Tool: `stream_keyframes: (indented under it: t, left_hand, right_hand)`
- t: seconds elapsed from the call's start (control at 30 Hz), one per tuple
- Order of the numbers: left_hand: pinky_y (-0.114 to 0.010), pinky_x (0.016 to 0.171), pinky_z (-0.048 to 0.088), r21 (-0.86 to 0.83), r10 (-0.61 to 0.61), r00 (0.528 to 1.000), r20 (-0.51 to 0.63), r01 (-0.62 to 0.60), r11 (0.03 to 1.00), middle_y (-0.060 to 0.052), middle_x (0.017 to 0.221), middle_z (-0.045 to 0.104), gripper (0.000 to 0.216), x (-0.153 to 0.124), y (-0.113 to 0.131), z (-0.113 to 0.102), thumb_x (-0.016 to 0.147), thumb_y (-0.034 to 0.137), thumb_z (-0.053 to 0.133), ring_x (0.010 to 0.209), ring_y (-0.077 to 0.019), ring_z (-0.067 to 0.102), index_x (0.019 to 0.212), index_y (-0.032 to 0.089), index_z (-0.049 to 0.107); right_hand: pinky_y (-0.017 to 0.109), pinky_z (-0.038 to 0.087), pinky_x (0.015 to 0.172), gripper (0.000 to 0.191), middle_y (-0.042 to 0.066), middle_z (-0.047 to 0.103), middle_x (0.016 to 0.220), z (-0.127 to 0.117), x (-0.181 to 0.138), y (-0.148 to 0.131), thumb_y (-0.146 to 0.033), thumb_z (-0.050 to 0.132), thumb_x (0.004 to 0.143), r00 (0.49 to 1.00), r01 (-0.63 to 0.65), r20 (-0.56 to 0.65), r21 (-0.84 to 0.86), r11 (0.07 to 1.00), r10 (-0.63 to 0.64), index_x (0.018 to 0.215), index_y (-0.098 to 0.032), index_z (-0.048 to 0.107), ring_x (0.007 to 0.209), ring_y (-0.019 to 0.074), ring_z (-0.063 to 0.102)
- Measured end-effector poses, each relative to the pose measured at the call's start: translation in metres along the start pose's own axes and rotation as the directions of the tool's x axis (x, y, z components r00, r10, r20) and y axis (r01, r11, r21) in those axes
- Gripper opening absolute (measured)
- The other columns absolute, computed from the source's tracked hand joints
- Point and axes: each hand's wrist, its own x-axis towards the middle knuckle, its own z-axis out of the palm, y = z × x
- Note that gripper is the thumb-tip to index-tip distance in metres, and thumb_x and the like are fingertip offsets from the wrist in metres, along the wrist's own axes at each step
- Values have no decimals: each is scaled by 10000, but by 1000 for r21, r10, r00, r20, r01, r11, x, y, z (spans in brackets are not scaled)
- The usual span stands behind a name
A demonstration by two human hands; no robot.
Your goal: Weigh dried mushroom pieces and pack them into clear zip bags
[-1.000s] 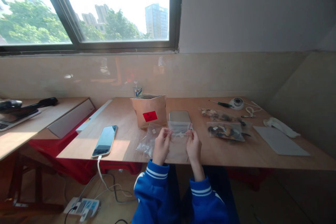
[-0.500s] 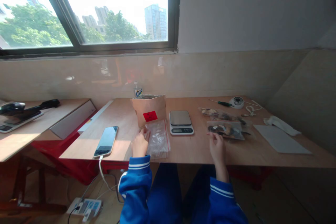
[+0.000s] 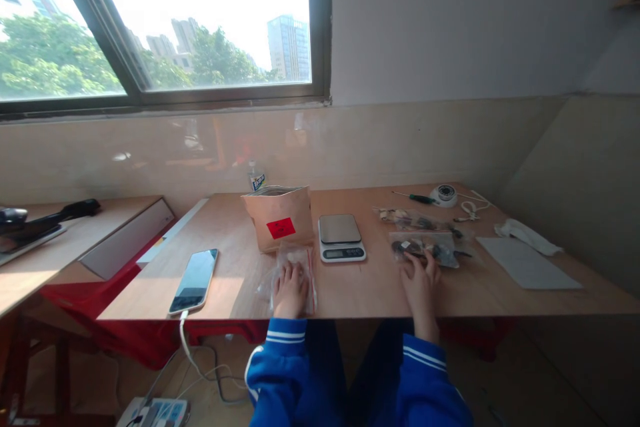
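Observation:
My left hand (image 3: pixel 291 288) lies with its fingers stretched out on a clear zip bag (image 3: pixel 309 265) that has a red seal line. Just behind stands a brown paper pouch (image 3: pixel 280 240) with a red label, its top open. My right hand (image 3: pixel 421 280) reaches to a filled clear zip bag (image 3: pixel 447 241) holding dark and brown pieces. Its fingers are apart and the tips touch the near edge of this bag. Between my hands, farther back, is a white kitchen scale (image 3: pixel 341 239) with a metal plate.
A phone (image 3: pixel 194 281) on a white cable lies at left. More filled bags (image 3: pixel 407 217), a green-handled screwdriver (image 3: pixel 423 199), a round white camera (image 3: pixel 444 195) and its cable lie at back right. A white sheet (image 3: pixel 527 265) and cloth (image 3: pixel 529 237) are far right. A bottle (image 3: pixel 256 177) stands behind the pouch.
My left hand has moved right and now lies flat over the clear bag. My right hand has moved forward onto the filled bag and spread its fingers. The view has shifted slightly.

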Motion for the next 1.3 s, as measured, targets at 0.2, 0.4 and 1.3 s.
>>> stream_keyframes:
  t: [0.2, 0.4, 1.3]
  left_hand:
    - [-436, 1123, 193, 5, 114, 991, -65, -114, 993, -156, 1458, 354, 470, -6, -3, -6, 915, 292, 329, 1349, -247, 325, 1346, 136, 432]
    - [-543, 1075, 222, 96, 4, 994, 108, -15, 995, -160, 1419, 414, 443, -20, -8, -5, 865, 328, 424, 1326, -346, 337, 1272, 183, 526]
    - [-369, 950, 429, -866, 324, 936, -137, -272, 420, -124, 1283, 534, 395, -43, 57, -6, 870, 355, 483, 1120, -204, 540, 1226, 183, 492]
  right_hand:
    - [404, 384, 808, 243, 116, 465, 1310, -19, -2, -14, -288, 467, 840, 998, -28, 45, -125, 992, 34, 787, -184, 680, 1051, 304, 453]
    - [386, 352, 795, 417, 122, 548, 1163, -24, -1, -26, -208, 432, 851, 994, -58, 82, -203, 978, 76, 1259, -231, 515, 1007, 284, 475]
    - [336, 522, 641, 277, 22, 669, 764, -59, 14, -90, -398, 645, 661, 843, -413, 364, 910, 43, 396, 824, -175, 631, 699, 190, 631]
